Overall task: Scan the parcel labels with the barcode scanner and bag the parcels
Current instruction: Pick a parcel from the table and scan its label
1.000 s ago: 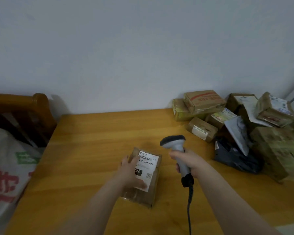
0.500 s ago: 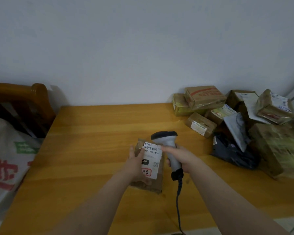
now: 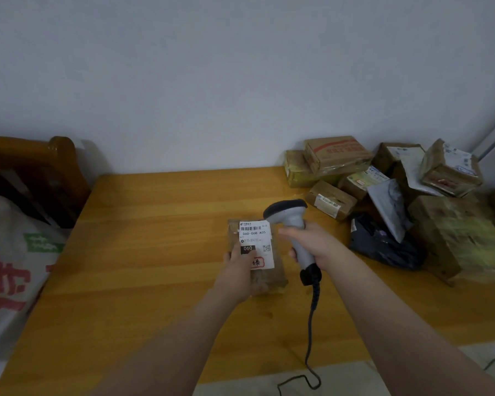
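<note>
The left hand (image 3: pixel 239 270) gripped a small brown parcel (image 3: pixel 272 278) at its lower left side, thumb lying across the white shipping label (image 3: pixel 256 238), which faced up toward the camera and read "060-06B-A05" under a barcode. Whether the parcel's underside rested on the tabletop (image 3: pixel 155 238) could not be told. Just to its right, the right hand (image 3: pixel 312 244) was wrapped round the handle of a grey barcode scanner (image 3: pixel 289 215), whose dark-rimmed head stood just beside the parcel's upper right corner. The scanner's black cable (image 3: pixel 310 324) ran from the handle's base toward the near edge of the tabletop and curled past it. Farther right, a pile of taped cardboard parcels (image 3: pixel 337 155) lay heaped on the tabletop against the pale wall (image 3: pixel 240 81), with a black plastic mailer (image 3: pixel 383 250) and a grey mailer (image 3: pixel 389 207) at its front. At the left, beyond the tabletop's edge, stood a white woven sack (image 3: pixel 9 267) printed in red and green, near a dark wooden chair back (image 3: pixel 40 167).
</note>
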